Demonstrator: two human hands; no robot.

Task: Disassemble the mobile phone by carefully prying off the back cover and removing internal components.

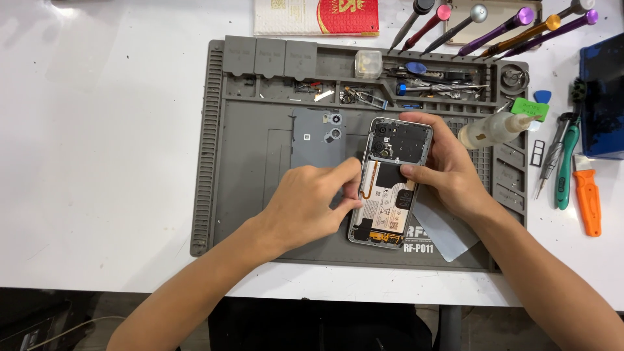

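Our right hand (448,170) grips the opened phone (390,185) on the grey mat (253,188); our left hand (305,205) pinches its left edge.

One opened phone (390,185), back removed, on one grey repair mat (260,214). One detached grey back cover (318,140) beside it. Two hands: left hand (305,205), right hand (448,175). Seven precision screwdrivers (497,29) fanned along the far edge of the mat, handle caps black, pink, silver, purple, gold, silver, purple. One small clear bottle (494,129) with nozzle. One clear plastic box (368,64). One orange-handled tool (588,198). One green-handled tool (567,166). Two blue picks: one (543,96) on the desk, one (416,67) in the mat's tray. One red-and-white packet (318,16). One translucent plastic sheet (442,231).
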